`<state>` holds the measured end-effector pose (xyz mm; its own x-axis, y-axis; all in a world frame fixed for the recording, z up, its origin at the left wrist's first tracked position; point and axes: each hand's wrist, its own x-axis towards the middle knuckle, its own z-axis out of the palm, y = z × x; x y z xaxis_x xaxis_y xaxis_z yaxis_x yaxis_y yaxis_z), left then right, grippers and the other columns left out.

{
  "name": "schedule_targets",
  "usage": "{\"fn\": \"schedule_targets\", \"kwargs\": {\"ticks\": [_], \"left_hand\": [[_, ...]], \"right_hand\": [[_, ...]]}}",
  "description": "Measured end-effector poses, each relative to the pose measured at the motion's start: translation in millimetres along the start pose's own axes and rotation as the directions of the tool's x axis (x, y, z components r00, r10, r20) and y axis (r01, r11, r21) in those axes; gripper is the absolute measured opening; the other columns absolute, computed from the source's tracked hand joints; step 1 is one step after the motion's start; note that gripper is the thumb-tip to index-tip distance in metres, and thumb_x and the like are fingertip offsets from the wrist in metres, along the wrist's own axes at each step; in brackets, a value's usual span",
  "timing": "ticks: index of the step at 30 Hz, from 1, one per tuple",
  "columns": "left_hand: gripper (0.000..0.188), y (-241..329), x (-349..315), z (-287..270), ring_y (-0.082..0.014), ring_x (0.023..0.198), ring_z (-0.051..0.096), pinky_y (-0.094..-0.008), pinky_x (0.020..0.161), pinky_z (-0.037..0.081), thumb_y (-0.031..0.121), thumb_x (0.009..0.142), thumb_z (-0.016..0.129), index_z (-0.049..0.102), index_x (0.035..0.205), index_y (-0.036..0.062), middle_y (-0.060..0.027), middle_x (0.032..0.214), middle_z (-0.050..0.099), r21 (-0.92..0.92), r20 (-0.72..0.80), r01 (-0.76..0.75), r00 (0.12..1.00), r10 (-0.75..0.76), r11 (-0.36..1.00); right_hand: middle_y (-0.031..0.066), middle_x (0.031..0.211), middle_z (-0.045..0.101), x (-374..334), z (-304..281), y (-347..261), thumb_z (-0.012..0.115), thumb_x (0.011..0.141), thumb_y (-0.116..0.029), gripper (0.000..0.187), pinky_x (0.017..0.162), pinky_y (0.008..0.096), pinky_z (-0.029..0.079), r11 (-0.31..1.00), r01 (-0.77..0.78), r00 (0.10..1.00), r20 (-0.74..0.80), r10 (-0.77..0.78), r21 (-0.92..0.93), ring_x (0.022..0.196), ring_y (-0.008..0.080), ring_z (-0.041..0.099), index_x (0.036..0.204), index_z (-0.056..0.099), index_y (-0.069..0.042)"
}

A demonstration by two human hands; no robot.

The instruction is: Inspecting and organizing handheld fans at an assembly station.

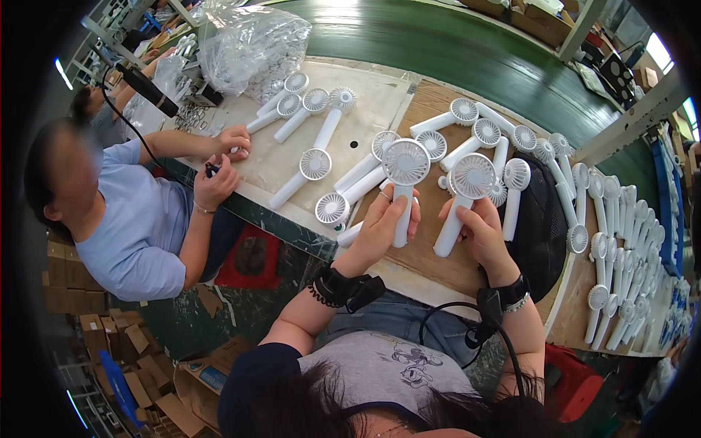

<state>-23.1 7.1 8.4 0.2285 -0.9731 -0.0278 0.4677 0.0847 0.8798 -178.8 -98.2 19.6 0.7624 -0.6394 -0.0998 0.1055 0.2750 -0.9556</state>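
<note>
My left hand (384, 223) is closed round the handle of a white handheld fan (406, 162), its round grille upright above my fingers. In my right hand (482, 228) a second white handheld fan (471, 176) is gripped by its handle, which slants down to the left. Both are held side by side over the brown board (431, 274) on the table. More white fans of the same kind lie around them; one with its grille up (331, 209) is left of my left hand, another (517, 175) right of my right hand.
A black bag (544, 226) lies right of my right hand, and many fans stand in rows (621, 255) beyond it. At left a co-worker (146, 197) sits with both hands over the table. A clear plastic bag (255, 47) and a green conveyor belt (380, 33) are at the back.
</note>
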Motion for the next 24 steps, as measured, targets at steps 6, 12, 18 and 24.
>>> {"fn": "schedule_targets", "kwargs": {"ticks": [6, 12, 18, 24], "left_hand": [[0.020, -0.4, 0.2, -0.4, -0.0073, 0.060, 0.046, -0.0210, 0.054, 0.040, 0.018, 0.092, 0.035, 0.041, 0.104, 0.0046, -0.0034, 0.077, 0.049, 0.001, 0.003, 0.004, 1.000, -0.004, 1.000], [0.020, -1.1, -1.7, 0.8, -0.0070, 0.060, 0.046, -0.0206, 0.054, 0.040, 0.019, 0.092, 0.035, 0.041, 0.104, 0.0046, -0.0032, 0.077, 0.049, 0.008, 0.007, 0.000, 1.000, 0.000, 1.000], [0.021, 0.0, 0.7, 3.7, -0.0069, 0.059, 0.046, -0.0201, 0.053, 0.039, 0.019, 0.091, 0.035, 0.041, 0.104, 0.0045, -0.0030, 0.076, 0.049, 0.039, 0.011, 0.008, 1.000, -0.008, 0.999], [0.021, 0.4, -0.2, 2.0, -0.0067, 0.058, 0.046, -0.0196, 0.053, 0.039, 0.020, 0.091, 0.036, 0.042, 0.105, 0.0043, -0.0025, 0.075, 0.050, 0.055, -0.014, 0.027, 1.000, -0.026, 0.998]], "right_hand": [[0.0075, 0.082, 0.057, 0.5, -1.3, 0.6, 0.048, 0.081, -0.016, 0.028, 0.048, 0.0171, 0.038, 1.000, 0.000, 1.000, 0.006, 0.000, 0.005, 0.061, 0.0070, 0.050, 0.107, 0.042, -0.005], [0.0055, 0.083, 0.059, -0.9, -2.2, -1.3, 0.049, 0.083, -0.012, 0.025, 0.050, 0.0163, 0.039, 1.000, -0.002, 0.999, 0.053, 0.001, 0.024, 0.062, 0.0052, 0.050, 0.105, 0.041, -0.004], [0.0060, 0.082, 0.058, -1.3, -1.2, -2.3, 0.049, 0.081, -0.014, 0.030, 0.049, 0.0160, 0.037, 1.000, -0.001, 1.000, 0.014, 0.001, -0.004, 0.061, 0.0054, 0.050, 0.108, 0.042, -0.005], [0.0054, 0.083, 0.059, 0.8, 0.8, 0.9, 0.049, 0.081, -0.013, 0.028, 0.050, 0.0156, 0.037, 1.000, 0.006, 0.999, 0.032, -0.007, 0.011, 0.061, 0.0048, 0.049, 0.107, 0.043, -0.005]]}}
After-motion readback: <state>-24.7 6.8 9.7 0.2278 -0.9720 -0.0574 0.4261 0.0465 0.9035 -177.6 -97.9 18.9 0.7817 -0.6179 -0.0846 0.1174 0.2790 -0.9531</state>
